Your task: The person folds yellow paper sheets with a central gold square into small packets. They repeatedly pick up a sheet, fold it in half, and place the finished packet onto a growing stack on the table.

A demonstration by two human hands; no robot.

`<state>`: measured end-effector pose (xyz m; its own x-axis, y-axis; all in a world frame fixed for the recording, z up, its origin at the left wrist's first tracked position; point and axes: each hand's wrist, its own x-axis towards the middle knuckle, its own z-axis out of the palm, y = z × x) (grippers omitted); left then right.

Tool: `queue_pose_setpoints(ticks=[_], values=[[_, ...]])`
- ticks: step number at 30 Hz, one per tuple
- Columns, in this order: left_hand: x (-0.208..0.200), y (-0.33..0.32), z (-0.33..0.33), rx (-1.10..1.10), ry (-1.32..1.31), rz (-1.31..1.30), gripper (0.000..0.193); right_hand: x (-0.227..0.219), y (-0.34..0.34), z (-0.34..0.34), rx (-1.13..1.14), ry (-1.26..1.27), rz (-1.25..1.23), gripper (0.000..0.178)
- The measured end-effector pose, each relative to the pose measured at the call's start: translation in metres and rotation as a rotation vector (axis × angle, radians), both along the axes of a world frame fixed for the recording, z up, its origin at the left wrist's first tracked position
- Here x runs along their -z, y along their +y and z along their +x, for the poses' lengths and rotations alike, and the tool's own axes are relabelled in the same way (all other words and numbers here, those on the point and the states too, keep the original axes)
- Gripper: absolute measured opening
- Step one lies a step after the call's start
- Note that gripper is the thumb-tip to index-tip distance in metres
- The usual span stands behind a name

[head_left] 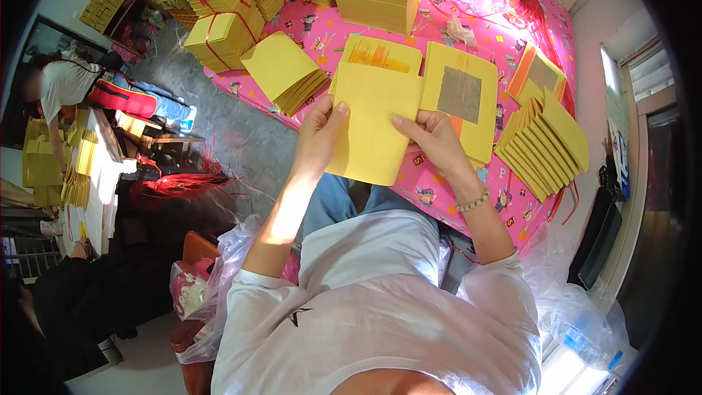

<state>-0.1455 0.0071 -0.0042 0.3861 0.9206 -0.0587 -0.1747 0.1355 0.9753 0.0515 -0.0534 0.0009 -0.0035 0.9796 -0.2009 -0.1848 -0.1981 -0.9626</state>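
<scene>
A yellow paper sheet [369,132] is held up over the near edge of the table. My left hand [320,134] is closed on its left edge with the thumb on top. My right hand [441,143] pinches the right side, thumb pressed on the face and a beaded bracelet at the wrist. How many layers they hold, I cannot tell. Just behind lies yellow paper with orange streaks [379,54], partly covered by the sheet. Beside my right hand rests a yellow paper stack with a grey square [459,95] on it.
A pink patterned cloth [292,23] covers the table. Folded yellow bundles [284,73] lie left, a fanned yellow stack [537,148] right. Tied yellow stacks [223,40] and red strips [537,22] stand behind. At far left a person [69,88] bends over another table.
</scene>
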Motion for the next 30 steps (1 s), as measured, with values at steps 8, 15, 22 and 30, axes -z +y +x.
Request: queue_pose_setpoints(ticks=[8, 15, 22, 30], values=[[0.004, -0.003, -0.007, -0.005, -0.049, -0.083, 0.024, -0.002, -0.001, -0.009, 0.019, -0.001, -0.067, 0.027], [0.008, 0.000, -0.010, 0.018, -0.047, -0.088, 0.025, -0.002, -0.007, -0.011, -0.029, -0.087, -0.034, 0.030], [0.009, 0.001, -0.010, 0.027, -0.080, -0.113, 0.026, 0.004, -0.013, -0.012, -0.063, -0.057, -0.031, 0.032], [0.010, 0.002, -0.014, 0.049, -0.104, -0.099, 0.030, 0.014, -0.021, -0.013, -0.105, -0.072, -0.069, 0.030]])
